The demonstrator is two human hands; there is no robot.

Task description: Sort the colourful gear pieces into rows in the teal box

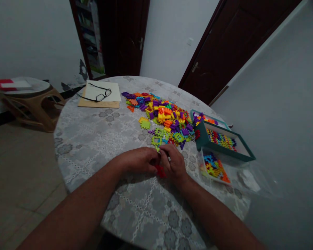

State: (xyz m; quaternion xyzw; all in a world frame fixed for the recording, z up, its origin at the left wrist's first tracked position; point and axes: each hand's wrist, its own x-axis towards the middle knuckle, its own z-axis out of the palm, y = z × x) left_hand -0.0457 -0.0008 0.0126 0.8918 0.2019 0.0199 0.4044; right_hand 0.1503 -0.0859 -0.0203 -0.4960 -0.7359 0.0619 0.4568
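Note:
My left hand (139,160) and my right hand (174,163) meet over the round table (94,139), fingers curled together around small plastic building pieces. A red piece (160,171) shows below the fingers and a light green piece (158,148) sticks out above them. Just beyond my hands lies a large pile of colourful interlocking plastic pieces (164,116) in orange, purple, yellow, green and blue.
A teal box (219,140) with sorted pieces stands at the right, with a clear tray of pieces (214,166) and a plastic bag (250,180) beside it. Glasses (99,95) lie on papers (101,91) at the far side. A small side table (28,100) stands at the left.

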